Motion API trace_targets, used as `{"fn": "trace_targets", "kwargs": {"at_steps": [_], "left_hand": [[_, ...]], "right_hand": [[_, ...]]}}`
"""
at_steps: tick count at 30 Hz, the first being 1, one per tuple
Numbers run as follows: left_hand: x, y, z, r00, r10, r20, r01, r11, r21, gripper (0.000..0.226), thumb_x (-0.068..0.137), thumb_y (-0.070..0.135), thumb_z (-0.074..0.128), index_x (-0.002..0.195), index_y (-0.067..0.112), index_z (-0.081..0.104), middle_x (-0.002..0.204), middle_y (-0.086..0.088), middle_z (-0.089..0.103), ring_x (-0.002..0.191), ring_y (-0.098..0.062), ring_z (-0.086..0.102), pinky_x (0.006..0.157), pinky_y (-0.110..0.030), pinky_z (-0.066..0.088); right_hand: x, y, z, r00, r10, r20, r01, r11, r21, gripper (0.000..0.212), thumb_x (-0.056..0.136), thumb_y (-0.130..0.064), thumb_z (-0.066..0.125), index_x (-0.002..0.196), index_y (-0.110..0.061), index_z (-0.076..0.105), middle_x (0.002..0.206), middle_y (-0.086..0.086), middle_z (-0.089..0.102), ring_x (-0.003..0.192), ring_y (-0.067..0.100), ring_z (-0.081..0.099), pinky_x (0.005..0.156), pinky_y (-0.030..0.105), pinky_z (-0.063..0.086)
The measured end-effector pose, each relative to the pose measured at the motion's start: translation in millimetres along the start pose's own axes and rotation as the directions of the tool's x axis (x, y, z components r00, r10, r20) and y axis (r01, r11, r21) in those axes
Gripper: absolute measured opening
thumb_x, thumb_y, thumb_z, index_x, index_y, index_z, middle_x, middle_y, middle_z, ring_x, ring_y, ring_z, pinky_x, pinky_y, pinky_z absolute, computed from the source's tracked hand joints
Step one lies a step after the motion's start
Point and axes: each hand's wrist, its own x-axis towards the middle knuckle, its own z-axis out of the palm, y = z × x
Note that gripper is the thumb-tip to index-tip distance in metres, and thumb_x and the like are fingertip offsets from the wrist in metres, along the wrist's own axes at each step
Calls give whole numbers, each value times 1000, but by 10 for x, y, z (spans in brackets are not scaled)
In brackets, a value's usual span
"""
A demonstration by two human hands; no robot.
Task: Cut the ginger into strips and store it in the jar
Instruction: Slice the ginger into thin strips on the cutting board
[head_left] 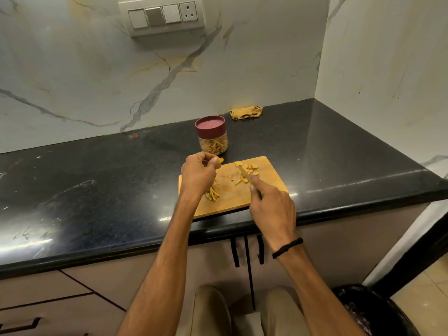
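My left hand (198, 173) is curled, thumb and fingers pinching a small yellow ginger piece (220, 160) just off the board's 11 o'clock corner, on the side nearest the jar (212, 139). I judge I hold it there either to drop it in or to look it over before cutting. My right hand (272, 207) is clenched round the knife (243, 172), forefinger stretched along its spine for control. The thin blade points towards 11 o'clock and its tip lies among the ginger slices (251, 167), ready for the next cut. A sliver of green handle shows under my fingers.

The slices sit at the board's 1 o'clock area, flat, rounded and pale yellow. The cut strips (212, 193) lie heaped at 8 o'clock, partly under my left wrist, kept apart so that I do not cut them twice.

The cutting board (269, 180) is smooth light wood with rounded corners, laid close to the front edge of the worktop (97, 190), which is glossy black speckled stone. The jar stands at 11 o'clock from the board, clear-walled and squat, with strips already inside and a ribbed maroon lid on top. Whether that lid is screwed down I cannot tell. A crumpled mustard cloth (246, 112) lies at 1 o'clock from the jar, against the marbled wall.
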Motion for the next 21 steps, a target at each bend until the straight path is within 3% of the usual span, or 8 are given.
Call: {"fn": "trace_targets", "kwargs": {"at_steps": [5, 11, 16, 21], "left_hand": [[-42, 1, 39, 1000, 9, 1, -9, 998, 69, 9, 98, 24, 65, 102, 21, 72, 98, 5, 72, 83, 0, 60, 78, -25, 51], [-57, 31, -15, 998, 12, -61, -7, 997, 79, 10, 98, 23, 64, 103, 20, 71, 93, 9, 68, 77, 1, 61, 59, -10, 41], [-45, 28, -64, 996, 15, -85, -10, 998, 56, 17, 97, 22, 66, 111, 16, 72, 101, 4, 70, 85, 0, 62, 83, -31, 58], [-52, 24, -87, 996, 6, -93, -3, 1000, 28, 18, 95, 19, 69, 112, 16, 72, 103, 2, 70, 85, 0, 62, 81, -28, 58]], "right_hand": [[-97, 4, -70, 1000, -22, 22, 23, 999, -40, 40, 102, -36, 42, 142, -42, 43, 71, -8, 52, 64, 7, 49, 58, 22, 39], [-324, -124, -14, 997, -38, 65, 47, 991, -128, 44, 104, -38, 36, 147, -42, 32, 75, -9, 47, 66, 6, 43, 46, 15, 20], [-337, -188, 62, 996, -54, 74, 57, 998, -40, 45, 103, -38, 37, 148, -40, 32, 78, -10, 50, 69, 5, 46, 50, 14, 24], [-370, -162, 35, 999, 35, 37, -29, 989, -147, 48, 104, -36, 37, 150, -36, 26, 80, -7, 51, 70, 8, 48, 60, 23, 37]]}}
